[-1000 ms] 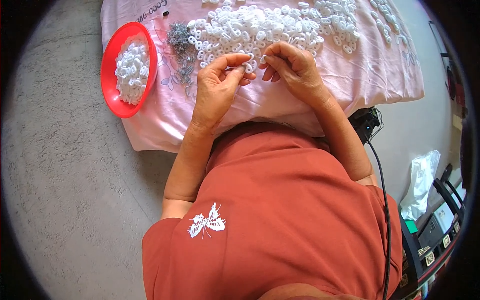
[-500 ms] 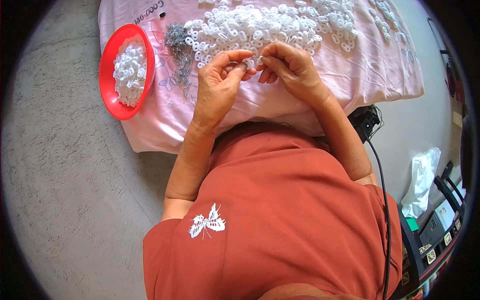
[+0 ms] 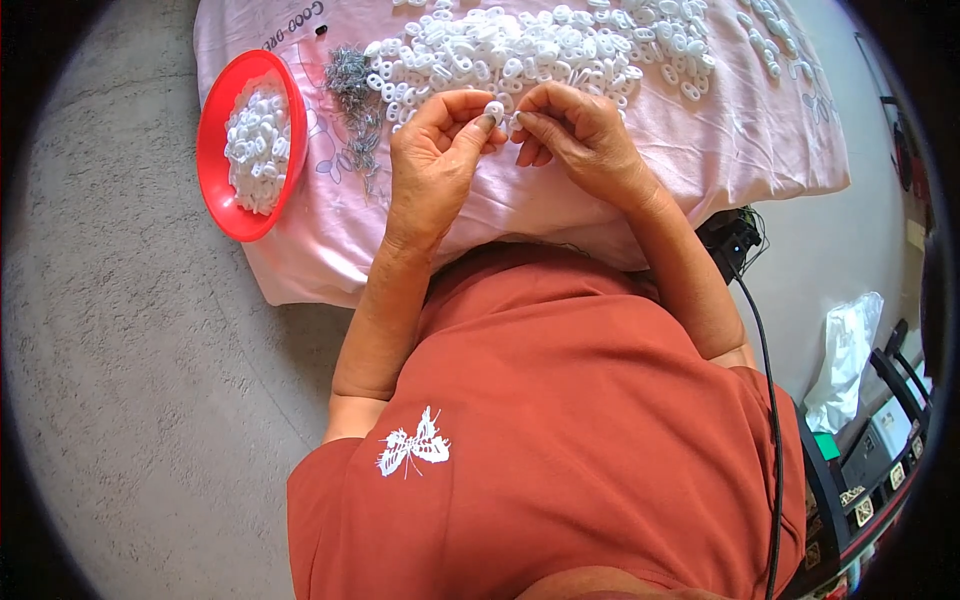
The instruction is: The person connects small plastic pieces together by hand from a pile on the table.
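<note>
My left hand [image 3: 437, 150] and my right hand [image 3: 580, 137] meet over a pink cloth [image 3: 480, 215], fingertips pinched together on one small white plastic piece [image 3: 495, 109]. Just beyond my fingers lies a wide heap of the same white plastic pieces [image 3: 540, 50]. To the left of my left hand is a small pile of thin grey metal bits [image 3: 352, 85]. At the cloth's left edge sits a red bowl [image 3: 218, 190] that holds several white pieces [image 3: 257, 135].
The cloth lies on a grey carpeted floor [image 3: 130, 380]. A black cable [image 3: 765, 400] runs down my right side from a black device [image 3: 730, 240]. A white plastic bag [image 3: 845, 350] and dark equipment [image 3: 880, 460] stand at the right edge.
Both hands have stayed together above the cloth with only small finger shifts on the white piece. The bowl and the piles have not moved.
</note>
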`<state>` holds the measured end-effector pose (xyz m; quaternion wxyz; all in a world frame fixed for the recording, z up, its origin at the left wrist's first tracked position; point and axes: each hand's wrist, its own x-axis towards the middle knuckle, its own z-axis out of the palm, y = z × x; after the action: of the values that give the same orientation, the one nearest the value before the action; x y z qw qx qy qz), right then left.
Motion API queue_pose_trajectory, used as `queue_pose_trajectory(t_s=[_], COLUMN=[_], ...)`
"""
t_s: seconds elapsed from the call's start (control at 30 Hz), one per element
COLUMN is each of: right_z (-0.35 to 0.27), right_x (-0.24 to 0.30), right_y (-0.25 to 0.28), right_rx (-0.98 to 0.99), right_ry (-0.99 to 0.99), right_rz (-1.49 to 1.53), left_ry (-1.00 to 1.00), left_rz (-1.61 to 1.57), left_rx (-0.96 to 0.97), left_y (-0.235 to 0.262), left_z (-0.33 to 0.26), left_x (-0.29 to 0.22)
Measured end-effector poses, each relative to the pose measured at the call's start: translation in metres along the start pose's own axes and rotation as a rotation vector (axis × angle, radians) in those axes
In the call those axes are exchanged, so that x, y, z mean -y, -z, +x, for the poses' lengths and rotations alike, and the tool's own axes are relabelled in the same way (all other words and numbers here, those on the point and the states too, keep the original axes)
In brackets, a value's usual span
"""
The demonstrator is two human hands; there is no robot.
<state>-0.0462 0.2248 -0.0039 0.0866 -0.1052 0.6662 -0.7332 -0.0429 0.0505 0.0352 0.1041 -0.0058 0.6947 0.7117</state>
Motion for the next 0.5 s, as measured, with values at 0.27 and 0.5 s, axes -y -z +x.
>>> queue_pose_trajectory(t_s=[0.27,0.5], right_z=[0.0006,0.0011], right_x=[0.0017,0.0007], right_y=[0.0006,0.0], right_rx=[0.019,0.016], right_ry=[0.002,0.022], right_rz=[-0.02,-0.044], left_ry=[-0.075,-0.11], left_rz=[0.146,0.25], left_rx=[-0.034,-0.061], left_y=[0.0004,0.0], left_z=[-0.001,-0.0001], left_x=[-0.0015,-0.0042])
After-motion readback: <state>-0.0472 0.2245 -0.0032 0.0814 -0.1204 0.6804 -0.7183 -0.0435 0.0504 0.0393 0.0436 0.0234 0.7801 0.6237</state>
